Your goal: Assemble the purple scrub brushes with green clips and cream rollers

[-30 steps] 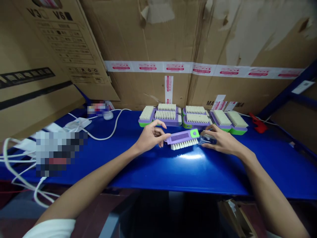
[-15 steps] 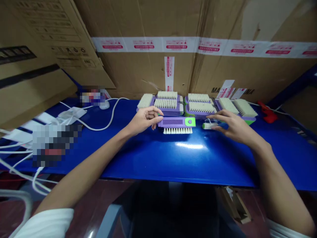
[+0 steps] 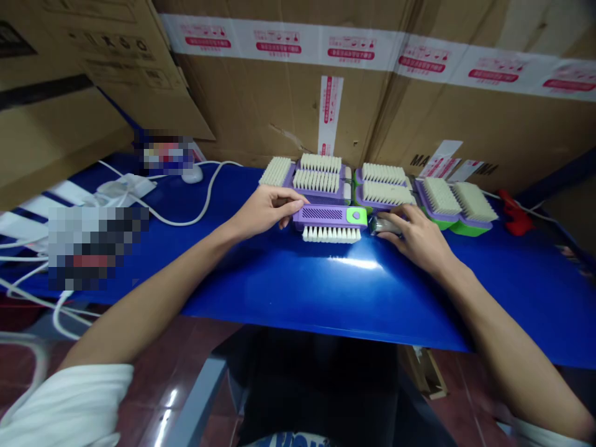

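My left hand (image 3: 263,212) is closed on the left end of a purple and green scrubbing brush (image 3: 325,215), thumb in front. The brush is level, its cream bristles pointing down. At its right end, my right hand (image 3: 419,237) pinches a small clear plastic piece (image 3: 382,226) between thumb and fingers. That piece is right up against the brush end; whether it touches or fits in, I cannot tell. Behind my hands lie several similar brushes with bristles up, among them a pair of brushes (image 3: 317,181) and another pair (image 3: 384,192).
A blue table (image 3: 288,292) carries everything. Cardboard boxes (image 3: 261,93) stand along the back. White cables (image 3: 186,222) and a power strip (image 3: 135,186) occupy the left side. At the right lies a red object (image 3: 516,217). An open carton (image 3: 426,372) sits on the floor.
My right hand has moved left with the clear piece, bringing it to the brush's right end. The brush stays in my left hand. The camera view has tilted down.
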{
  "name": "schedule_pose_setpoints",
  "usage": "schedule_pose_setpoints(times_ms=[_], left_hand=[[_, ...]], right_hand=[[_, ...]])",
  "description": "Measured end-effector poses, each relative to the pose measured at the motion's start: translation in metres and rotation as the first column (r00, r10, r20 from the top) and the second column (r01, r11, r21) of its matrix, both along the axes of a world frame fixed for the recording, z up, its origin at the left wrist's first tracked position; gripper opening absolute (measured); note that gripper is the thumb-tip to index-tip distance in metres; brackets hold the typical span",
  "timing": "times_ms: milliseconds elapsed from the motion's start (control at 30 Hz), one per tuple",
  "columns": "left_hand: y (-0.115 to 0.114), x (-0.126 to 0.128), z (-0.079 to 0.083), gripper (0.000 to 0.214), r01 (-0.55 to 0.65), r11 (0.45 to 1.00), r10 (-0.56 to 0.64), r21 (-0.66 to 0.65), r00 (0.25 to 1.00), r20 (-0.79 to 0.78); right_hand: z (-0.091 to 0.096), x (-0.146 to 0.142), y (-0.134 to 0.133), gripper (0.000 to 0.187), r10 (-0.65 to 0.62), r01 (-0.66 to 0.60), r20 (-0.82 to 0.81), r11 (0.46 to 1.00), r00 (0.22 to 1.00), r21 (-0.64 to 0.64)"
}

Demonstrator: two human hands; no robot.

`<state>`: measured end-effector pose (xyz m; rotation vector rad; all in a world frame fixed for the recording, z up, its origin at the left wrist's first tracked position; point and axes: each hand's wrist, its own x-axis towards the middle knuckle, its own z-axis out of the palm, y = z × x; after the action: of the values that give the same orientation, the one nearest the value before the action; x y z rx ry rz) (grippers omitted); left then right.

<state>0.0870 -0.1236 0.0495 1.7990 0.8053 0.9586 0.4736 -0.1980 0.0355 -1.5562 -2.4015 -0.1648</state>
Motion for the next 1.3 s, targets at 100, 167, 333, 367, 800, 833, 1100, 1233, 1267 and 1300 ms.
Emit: schedule_pose_setpoints(times_ms=[100, 167, 333, 367, 800, 833, 1100, 1233, 1267, 1300], left_hand=[[0.003, -0.003, -0.001, 0.022, 0.005, 0.969, 0.018, -0.245, 0.996, 0.089], [0.001, -0.002, 0.0, 0.022, 0.049, 0.901, 0.004, -0.432, 0.993, 0.122], [-0.016, 0.015, 0.01, 0.007, -0.001, 0.73, 0.058, -0.683, 0.996, 0.061], [-0.019, 0.019, 0.012, 0.008, -0.037, 0.728, 0.09, -0.684, 0.995, 0.041], [-0.029, 0.024, -0.008, 0.047, -0.264, 0.956, 0.29, 0.131, 0.92, -0.265], [-0.031, 0.024, -0.012, 0.053, -0.253, 0.927, 0.321, 0.278, 0.917, -0.235], [-0.03, 0.027, -0.035, 0.12, 0.133, 0.792, -0.044, 0.596, 0.986, -0.162], [-0.031, 0.031, -0.035, 0.114, 0.031, 0.723, 0.062, 0.69, 0.992, -0.11], [-0.034, 0.033, -0.035, 0.108, 0.004, 0.707, 0.093, 0.707, 0.991, -0.099], [-0.037, 0.035, -0.035, 0.102, -0.021, 0.695, 0.123, 0.719, 0.988, -0.091]], right_hand=[[0.004, -0.007, -0.006, 0.064, 0.009, 0.001, -0.061, 0.987, 0.998, 0.158], [0.007, -0.014, -0.011, 0.076, 0.105, -0.073, -0.128, 0.969, 0.986, 0.236], [0.006, -0.038, -0.021, 0.107, 0.498, -0.451, -0.109, 0.844, 0.861, 0.291], [0.005, -0.041, -0.022, 0.112, 0.516, -0.472, -0.116, 0.838, 0.848, 0.274], [-0.013, -0.052, -0.021, 0.091, 0.447, -0.393, -0.178, 0.879, 0.877, 0.272], [-0.012, -0.052, -0.022, 0.087, 0.438, -0.372, -0.193, 0.878, 0.878, 0.3], [0.0, -0.049, -0.036, 0.086, 0.424, -0.294, -0.269, 0.861, 0.865, 0.414], [-0.004, -0.062, -0.037, 0.089, 0.392, -0.264, -0.302, 0.883, 0.869, 0.387], [-0.005, -0.065, -0.037, 0.089, 0.369, -0.238, -0.319, 0.893, 0.873, 0.381], [-0.007, -0.068, -0.037, 0.089, 0.343, -0.211, -0.336, 0.904, 0.877, 0.373]])
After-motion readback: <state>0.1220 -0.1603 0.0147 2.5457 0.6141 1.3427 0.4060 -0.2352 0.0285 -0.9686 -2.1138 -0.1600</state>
